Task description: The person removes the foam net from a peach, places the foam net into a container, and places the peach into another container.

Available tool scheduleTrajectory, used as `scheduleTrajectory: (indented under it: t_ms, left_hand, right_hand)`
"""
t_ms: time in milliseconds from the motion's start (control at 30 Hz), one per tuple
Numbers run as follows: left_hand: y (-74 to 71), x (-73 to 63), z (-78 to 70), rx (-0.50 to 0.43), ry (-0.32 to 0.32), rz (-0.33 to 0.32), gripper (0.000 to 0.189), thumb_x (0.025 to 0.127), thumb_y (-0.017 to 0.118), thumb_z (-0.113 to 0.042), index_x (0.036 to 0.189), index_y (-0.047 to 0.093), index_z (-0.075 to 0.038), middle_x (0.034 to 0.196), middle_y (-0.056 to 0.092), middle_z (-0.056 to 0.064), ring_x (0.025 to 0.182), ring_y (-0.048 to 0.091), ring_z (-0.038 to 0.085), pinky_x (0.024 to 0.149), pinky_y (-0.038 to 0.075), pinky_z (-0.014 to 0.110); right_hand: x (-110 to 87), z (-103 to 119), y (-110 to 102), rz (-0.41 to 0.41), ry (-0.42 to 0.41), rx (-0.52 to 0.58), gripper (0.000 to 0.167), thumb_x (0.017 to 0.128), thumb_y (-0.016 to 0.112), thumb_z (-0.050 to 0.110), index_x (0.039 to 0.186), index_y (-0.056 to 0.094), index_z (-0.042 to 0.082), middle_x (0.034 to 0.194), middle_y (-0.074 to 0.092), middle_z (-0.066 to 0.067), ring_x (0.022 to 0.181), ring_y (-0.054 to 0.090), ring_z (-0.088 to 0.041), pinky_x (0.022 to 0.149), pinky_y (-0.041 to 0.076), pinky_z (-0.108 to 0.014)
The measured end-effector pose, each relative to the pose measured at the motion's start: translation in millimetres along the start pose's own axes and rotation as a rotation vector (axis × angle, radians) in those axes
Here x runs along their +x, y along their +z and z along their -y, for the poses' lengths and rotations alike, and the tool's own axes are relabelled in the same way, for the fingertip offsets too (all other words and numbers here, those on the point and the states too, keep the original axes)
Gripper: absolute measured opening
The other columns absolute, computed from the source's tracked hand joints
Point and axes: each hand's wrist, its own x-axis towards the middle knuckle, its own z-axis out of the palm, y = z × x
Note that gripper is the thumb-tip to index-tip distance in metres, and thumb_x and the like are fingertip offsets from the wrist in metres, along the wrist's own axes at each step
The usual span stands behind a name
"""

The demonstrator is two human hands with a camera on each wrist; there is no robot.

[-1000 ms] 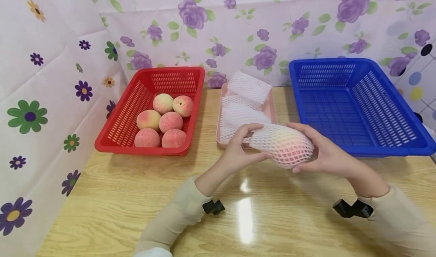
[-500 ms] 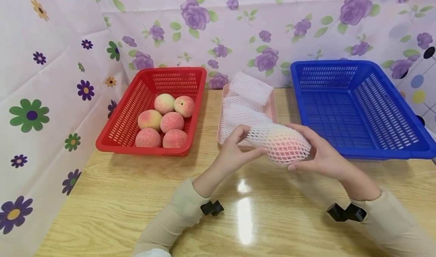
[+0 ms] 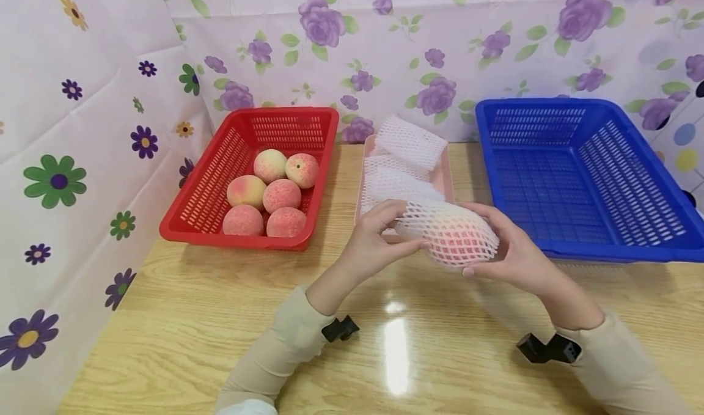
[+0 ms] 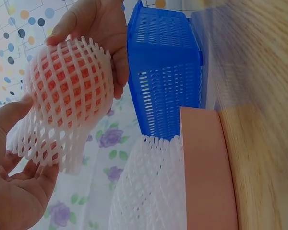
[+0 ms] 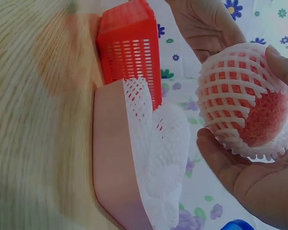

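Observation:
A peach (image 5: 269, 117) sits inside a white foam net sleeve (image 3: 423, 219), held up between both hands over the table. In the head view my left hand (image 3: 374, 235) pinches the narrow end of the sleeve between thumb and fingers. My right hand (image 3: 514, 250) grips the peach's rounded end, thumb below and fingers above. The right wrist view shows part of the peach bare at the sleeve's open edge on my right hand's side. In the left wrist view, mesh covers the red side of the fruit, and the sleeve's loose end hangs toward my left hand.
At left stands a red basket (image 3: 236, 239) with several peaches (image 3: 282, 196). Behind my hands, a pink tray (image 3: 444, 173) bears several foam net sleeves (image 3: 412, 143). A blue basket (image 3: 572, 176) stands at right. Flowered cloth (image 3: 385, 54) hangs behind the wooden table (image 3: 220, 329).
Both hands keep hold of the netted peach, shifting slightly left in the head view. The left thumb has moved a little back along the sleeve. The head view has turned slightly left.

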Motion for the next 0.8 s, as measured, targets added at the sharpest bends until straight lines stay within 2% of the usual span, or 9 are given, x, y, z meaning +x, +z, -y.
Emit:
scheduleTrajectory:
  t_ms: [133,233,367,467,533,667,733,800]
  left_hand:
    - [-2.4,1.0,-0.5,0.099,0.053,0.01,0.039,0.071,0.081,-0.002,0.104,0.062,0.005,0.108,0.062,0.018,0.095,0.056,0.022,0.071,0.055,0.022]
    - [-3.6,1.1,-1.7,0.132,0.057,0.016,0.042,0.071,0.081,-0.004,0.108,0.063,0.004,0.11,0.063,0.017,0.098,0.056,0.023,0.072,0.051,0.021]
    - [-4.8,0.1,-2.6,0.044,-0.011,0.029,0.04,0.075,0.077,-0.001,0.111,0.062,0.005,0.113,0.062,0.018,0.099,0.056,0.024,0.071,0.055,0.023]
    - [-7.2,-0.5,-3.7,-0.069,-0.072,0.016,0.031,0.083,0.068,0.003,0.112,0.062,0.009,0.112,0.061,0.022,0.098,0.059,0.022,0.071,0.057,0.025]
    - [-9.5,-0.6,-4.2,-0.122,-0.092,-0.004,0.026,0.086,0.061,0.006,0.111,0.062,0.011,0.112,0.062,0.024,0.095,0.059,0.018,0.068,0.056,0.023]
    - [-13.4,-0.1,-4.0,-0.119,-0.067,-0.025,0.023,0.088,0.05,0.01,0.106,0.064,0.013,0.112,0.063,0.027,0.097,0.058,0.013,0.066,0.051,0.018]
    - [-14.4,0.0,-3.7,-0.099,-0.06,-0.021,0.023,0.087,0.05,0.011,0.104,0.065,0.013,0.111,0.064,0.026,0.1,0.059,0.016,0.066,0.051,0.019]
    - [-14.6,0.1,-4.9,-0.089,-0.081,0.0,0.023,0.086,0.052,0.009,0.104,0.066,0.012,0.11,0.064,0.025,0.1,0.062,0.021,0.069,0.055,0.021]
  right_hand:
    - [0.1,-3,1,-0.009,-0.001,0.037,0.088,0.068,0.068,-0.023,0.144,0.029,-0.003,0.133,0.048,-0.001,0.107,0.054,-0.01,0.079,0.055,-0.021]
    - [0.3,-4,2,-0.001,-0.001,0.071,0.086,0.07,0.067,-0.023,0.144,0.028,-0.003,0.133,0.048,-0.002,0.106,0.055,-0.01,0.077,0.056,-0.023]
    - [0.0,-6,2,-0.002,0.006,0.1,0.084,0.072,0.065,-0.022,0.144,0.03,0.0,0.133,0.048,-0.002,0.107,0.054,-0.01,0.077,0.056,-0.024]
    - [-1.0,-7,2,-0.004,0.013,0.126,0.082,0.073,0.065,-0.021,0.144,0.031,0.003,0.134,0.048,-0.001,0.108,0.054,-0.009,0.08,0.055,-0.023]
    - [-1.5,-8,1,0.001,0.017,0.149,0.082,0.074,0.064,-0.021,0.145,0.032,0.006,0.134,0.047,0.001,0.11,0.054,-0.009,0.082,0.054,-0.022]
    - [-1.6,-9,0,0.022,0.02,0.193,0.081,0.076,0.062,-0.02,0.146,0.032,0.009,0.135,0.047,0.001,0.111,0.053,-0.008,0.082,0.054,-0.022]
    - [-1.4,-9,1,0.028,0.019,0.207,0.08,0.077,0.062,-0.019,0.146,0.032,0.009,0.135,0.046,0.001,0.112,0.053,-0.008,0.083,0.054,-0.022]
    - [-1.4,-10,1,0.03,0.02,0.216,0.079,0.078,0.062,-0.018,0.146,0.032,0.009,0.135,0.046,0.001,0.113,0.052,-0.009,0.083,0.055,-0.023]
